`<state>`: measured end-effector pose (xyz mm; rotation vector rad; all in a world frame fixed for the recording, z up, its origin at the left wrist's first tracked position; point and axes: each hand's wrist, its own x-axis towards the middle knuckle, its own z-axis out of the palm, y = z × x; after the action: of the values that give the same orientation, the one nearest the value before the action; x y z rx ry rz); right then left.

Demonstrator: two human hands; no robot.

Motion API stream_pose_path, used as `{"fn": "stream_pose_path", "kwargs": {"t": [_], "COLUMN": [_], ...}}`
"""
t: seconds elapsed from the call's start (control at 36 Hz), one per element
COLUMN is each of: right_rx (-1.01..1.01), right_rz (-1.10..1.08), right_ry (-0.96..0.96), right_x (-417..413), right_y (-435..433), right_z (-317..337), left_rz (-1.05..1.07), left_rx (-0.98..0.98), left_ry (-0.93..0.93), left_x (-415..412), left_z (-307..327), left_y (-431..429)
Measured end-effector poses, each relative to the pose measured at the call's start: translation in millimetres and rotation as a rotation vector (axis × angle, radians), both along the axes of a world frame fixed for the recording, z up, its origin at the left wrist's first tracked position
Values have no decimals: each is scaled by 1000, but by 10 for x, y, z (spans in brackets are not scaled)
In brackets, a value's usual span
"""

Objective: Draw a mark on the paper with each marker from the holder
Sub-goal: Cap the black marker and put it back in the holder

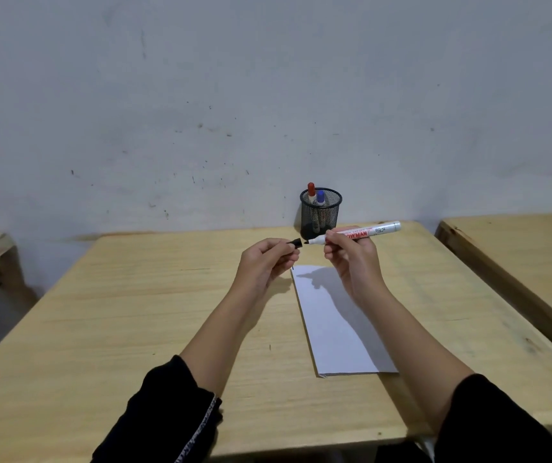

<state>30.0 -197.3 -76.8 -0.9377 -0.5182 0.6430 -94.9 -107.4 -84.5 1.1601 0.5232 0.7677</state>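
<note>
At frame centre, right hand (348,252) pinches marker (368,232), long axis horizontal, tip facing cap (295,243) pinched in left hand (266,259), just apart; paper (338,325) lies below right hand.

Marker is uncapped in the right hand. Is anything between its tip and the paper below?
Nothing visible. The right hand holds the marker above the far end of the paper, the tip pointing left at the cap in the left hand. The paper beneath lies bare except for shadows.
</note>
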Motion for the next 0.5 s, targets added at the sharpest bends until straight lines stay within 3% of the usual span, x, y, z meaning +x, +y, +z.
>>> {"fn": "stream_pose_path", "kwargs": {"t": [0.5], "right_rx": [30], "right_rz": [96], "right_ry": [-54], "right_x": [3], "right_y": [-137], "right_z": [30], "left_rz": [-133], "left_rx": [109], "left_ry": [-3], "left_x": [-28], "left_z": [106], "left_y": [-76]}}
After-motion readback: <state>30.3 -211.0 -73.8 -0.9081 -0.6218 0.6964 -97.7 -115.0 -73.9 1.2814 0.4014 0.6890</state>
